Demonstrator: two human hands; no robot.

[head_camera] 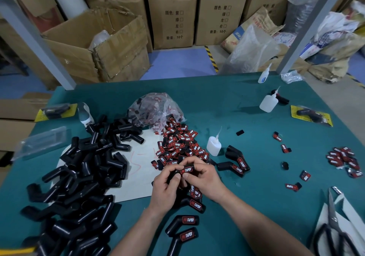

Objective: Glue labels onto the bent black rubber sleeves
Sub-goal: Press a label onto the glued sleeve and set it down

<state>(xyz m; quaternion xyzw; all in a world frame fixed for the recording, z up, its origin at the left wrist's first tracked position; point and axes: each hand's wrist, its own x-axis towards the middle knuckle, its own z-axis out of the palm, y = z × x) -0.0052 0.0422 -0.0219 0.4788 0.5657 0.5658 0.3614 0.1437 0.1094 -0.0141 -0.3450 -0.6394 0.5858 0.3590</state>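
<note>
Both hands hold one bent black rubber sleeve (173,173) over the green table. My left hand (167,182) grips its lower part. My right hand (203,176) pinches the end that carries a red and black label (187,170), thumb against the label. A big heap of bare black sleeves (79,176) lies to the left. Loose labels (180,145) are piled just beyond my hands. Several labelled sleeves (185,228) lie near my forearms, and two more labelled sleeves (236,163) rest to the right. A small glue bottle (213,145) stands beside the label pile.
A plastic bag of labels (154,111) sits behind the pile. Two more glue bottles (268,102) stand at the back right. Scissors (333,228) lie at the front right, with scattered labels (343,160) near the right edge. Cardboard boxes (98,44) crowd the floor beyond.
</note>
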